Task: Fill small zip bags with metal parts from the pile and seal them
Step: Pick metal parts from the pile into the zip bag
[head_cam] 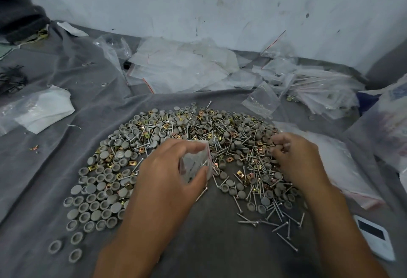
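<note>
Filling a small zip bag over a pile of metal parts

A small clear zip bag [196,165], with screws visible inside, is gripped between the thumb and curled fingers of the left hand [169,174], above the pile [176,141] on a grey cloth [44,167]. The right hand [295,156] is curled onto screws at the pile's right side; what is pinched cannot be told. Empty bags [180,66] are heaped beyond.

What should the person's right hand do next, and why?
Probably carry what it picks over to the small zip bag and drop it in. The left hand holds that bag open with a few screws already inside, while the right hand has its fingers curled into the pile of parts beside it.
</note>
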Action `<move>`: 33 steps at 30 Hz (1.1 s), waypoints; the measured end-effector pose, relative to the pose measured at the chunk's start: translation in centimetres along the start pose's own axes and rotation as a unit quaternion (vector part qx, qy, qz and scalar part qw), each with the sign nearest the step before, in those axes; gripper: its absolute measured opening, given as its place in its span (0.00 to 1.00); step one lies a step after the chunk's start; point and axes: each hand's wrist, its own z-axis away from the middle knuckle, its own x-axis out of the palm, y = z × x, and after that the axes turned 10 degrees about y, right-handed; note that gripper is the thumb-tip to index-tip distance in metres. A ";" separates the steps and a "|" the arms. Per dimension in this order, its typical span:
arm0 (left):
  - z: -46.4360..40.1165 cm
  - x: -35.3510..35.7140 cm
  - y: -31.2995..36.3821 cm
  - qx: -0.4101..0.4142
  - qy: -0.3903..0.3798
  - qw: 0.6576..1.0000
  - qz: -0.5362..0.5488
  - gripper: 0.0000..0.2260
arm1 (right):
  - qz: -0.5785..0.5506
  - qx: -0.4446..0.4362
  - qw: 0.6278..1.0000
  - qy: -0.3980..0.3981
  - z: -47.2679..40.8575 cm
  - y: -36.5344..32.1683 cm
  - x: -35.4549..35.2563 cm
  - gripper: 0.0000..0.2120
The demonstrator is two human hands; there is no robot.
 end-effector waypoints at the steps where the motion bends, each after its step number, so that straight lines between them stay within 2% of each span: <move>1: 0.0 0.0 0.1 0.003 0.007 1.000 0.003 0.15 | 0.030 0.021 0.999 -0.040 -0.7 0.7 0.6 0.10; 4: 0.0 0.0 0.2 0.009 0.004 1.000 0.001 0.15 | 0.075 0.022 0.989 -0.125 -1.9 1.1 1.7 0.15; 13: 0.0 0.0 -0.2 0.009 -0.019 1.000 -0.001 0.18 | 0.217 -0.061 0.939 -0.258 -5.0 -0.2 1.4 0.29; 20: -0.1 0.3 -0.1 0.003 -0.027 1.000 -0.013 0.16 | 0.263 -0.132 0.932 -0.211 -5.2 -0.7 1.8 0.19; 25: -0.1 0.2 -0.1 0.001 -0.028 0.999 -0.017 0.17 | 0.236 -0.158 0.943 -0.175 -5.0 -0.1 1.6 0.04; 27: -0.1 0.2 -0.1 0.004 -0.026 1.000 -0.018 0.17 | 0.208 -0.143 0.952 -0.172 -5.0 0.1 1.5 0.02; 31: -0.1 0.2 -0.1 0.003 -0.023 1.000 -0.018 0.17 | 0.101 -0.119 0.969 -0.191 -4.6 0.5 0.7 0.07; 33: -0.1 0.2 -0.1 0.004 -0.022 1.000 -0.017 0.17 | 0.040 -0.111 0.974 -0.192 -4.0 0.5 -0.1 0.04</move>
